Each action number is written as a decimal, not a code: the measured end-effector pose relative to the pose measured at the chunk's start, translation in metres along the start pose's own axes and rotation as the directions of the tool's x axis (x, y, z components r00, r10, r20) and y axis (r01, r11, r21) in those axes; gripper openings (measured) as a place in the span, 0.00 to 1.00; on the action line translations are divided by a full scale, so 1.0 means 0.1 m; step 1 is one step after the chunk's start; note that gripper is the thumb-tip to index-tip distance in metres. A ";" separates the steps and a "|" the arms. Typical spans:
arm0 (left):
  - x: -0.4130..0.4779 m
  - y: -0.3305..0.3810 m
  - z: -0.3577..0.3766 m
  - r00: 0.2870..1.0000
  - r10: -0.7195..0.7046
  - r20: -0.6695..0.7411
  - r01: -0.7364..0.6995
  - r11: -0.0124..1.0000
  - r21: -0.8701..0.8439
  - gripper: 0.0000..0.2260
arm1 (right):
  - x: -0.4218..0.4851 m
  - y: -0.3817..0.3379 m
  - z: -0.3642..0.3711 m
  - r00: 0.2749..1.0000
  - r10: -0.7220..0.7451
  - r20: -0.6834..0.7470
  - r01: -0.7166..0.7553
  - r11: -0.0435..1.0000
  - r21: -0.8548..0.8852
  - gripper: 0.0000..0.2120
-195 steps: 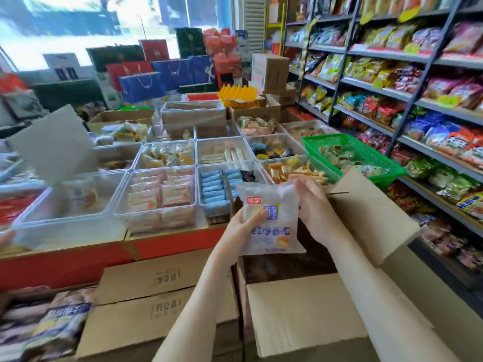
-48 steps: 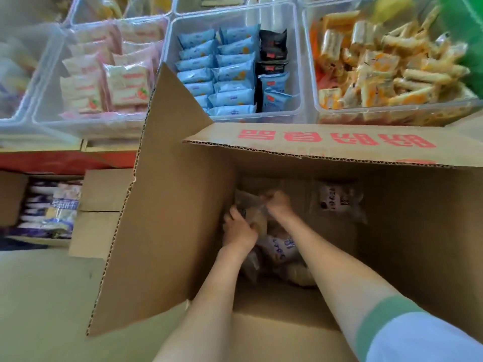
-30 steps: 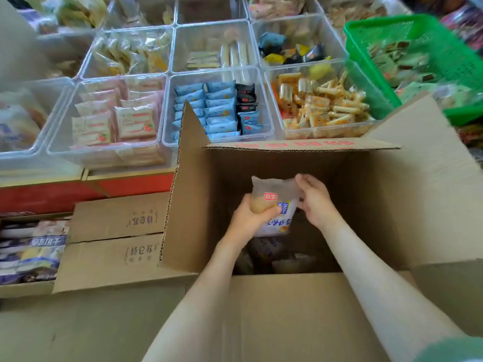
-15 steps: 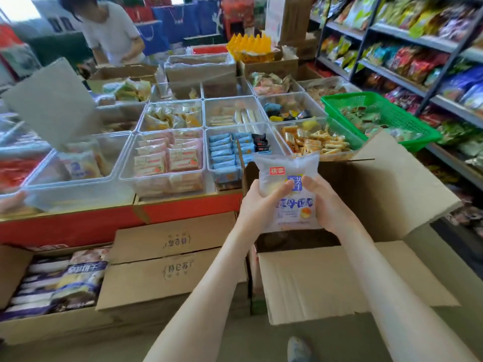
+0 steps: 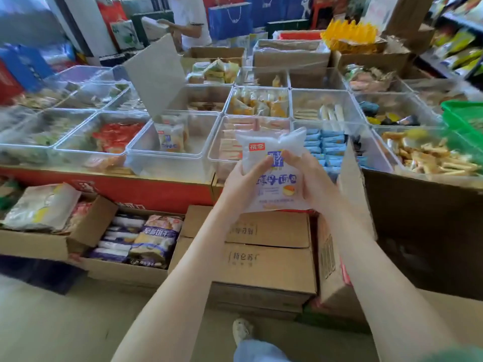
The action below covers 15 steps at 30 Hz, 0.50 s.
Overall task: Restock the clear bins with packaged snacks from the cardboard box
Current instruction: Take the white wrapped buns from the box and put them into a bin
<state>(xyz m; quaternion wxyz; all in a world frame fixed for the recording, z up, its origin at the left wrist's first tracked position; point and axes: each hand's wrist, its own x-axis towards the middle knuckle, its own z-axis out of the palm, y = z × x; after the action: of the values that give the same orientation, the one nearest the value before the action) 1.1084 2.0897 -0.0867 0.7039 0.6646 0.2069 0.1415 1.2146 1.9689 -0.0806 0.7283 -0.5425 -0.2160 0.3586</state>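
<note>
Head view: our left hand (image 5: 243,185) and right hand (image 5: 313,184) pinch the bread packet (image 5: 273,176) left of the cardboard box (image 5: 332,259); we should carry it left, upright, into the clear bin (image 5: 167,163) beside matching packets (image 5: 171,138).

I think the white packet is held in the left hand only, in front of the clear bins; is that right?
No: the head view shows both the left hand and right hand holding the white packet in front of the clear bins.
</note>
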 end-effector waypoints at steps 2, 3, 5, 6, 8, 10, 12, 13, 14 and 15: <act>0.18 -0.10 -0.39 0.998 -0.023 -0.055 0.023 1.000 0.015 0.25 | 0.40 0.23 0.25 0.999 0.025 0.036 -0.025 1.000 -0.019 0.23; 0.27 -0.14 -0.55 0.994 -0.048 -0.098 0.050 0.999 0.021 0.27 | 0.57 0.32 0.36 0.999 0.035 0.039 -0.034 0.999 -0.035 0.25; 0.43 -0.22 -0.89 0.973 -0.116 -0.197 0.128 0.991 0.045 0.37 | 0.95 0.50 0.61 0.996 0.086 0.036 -0.083 0.994 -0.073 0.26; 0.53 -0.28 -1.08 0.956 -0.154 -0.251 0.174 0.983 0.060 0.41 | 1.12 0.59 0.74 0.993 0.112 0.040 -0.109 0.990 -0.087 0.27; 0.69 -0.37 -1.44 0.928 -0.191 -0.321 0.234 0.967 0.101 0.38 | 1.45 0.77 0.97 0.984 0.168 0.050 -0.162 0.980 -0.112 0.29; 0.80 -0.38 -1.75 0.914 -0.187 -0.359 0.262 0.950 0.172 0.23 | 1.74 0.92 1.20 0.979 0.199 0.048 -0.192 0.974 -0.124 0.32; 0.93 -0.39 -2.06 0.902 -0.180 -0.392 0.275 0.940 0.202 0.15 | 2.01 1.03 1.43 0.977 0.208 0.038 -0.199 0.967 -0.158 0.41; 0.99 -0.38 -2.21 0.900 -0.172 -0.401 0.273 0.939 0.208 0.14 | 2.13 1.06 1.54 0.976 0.214 0.046 -0.203 0.962 -0.182 0.44; 1.07 -0.36 -2.36 0.901 -0.152 -0.406 0.256 0.943 0.214 0.13 | 2.26 1.10 1.64 0.974 0.218 0.064 -0.203 0.961 -0.190 0.42; 1.15 -0.33 -2.52 0.904 -0.129 -0.407 0.234 0.947 0.220 0.14 | 2.40 1.12 1.73 0.973 0.216 0.079 -0.198 0.961 -0.191 0.34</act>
<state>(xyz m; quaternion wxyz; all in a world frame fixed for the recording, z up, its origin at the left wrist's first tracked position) 1.0859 2.3628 -0.1397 0.5645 0.6886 0.4203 0.1744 1.2163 2.2778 -0.1489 0.6225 -0.6080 -0.2260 0.4380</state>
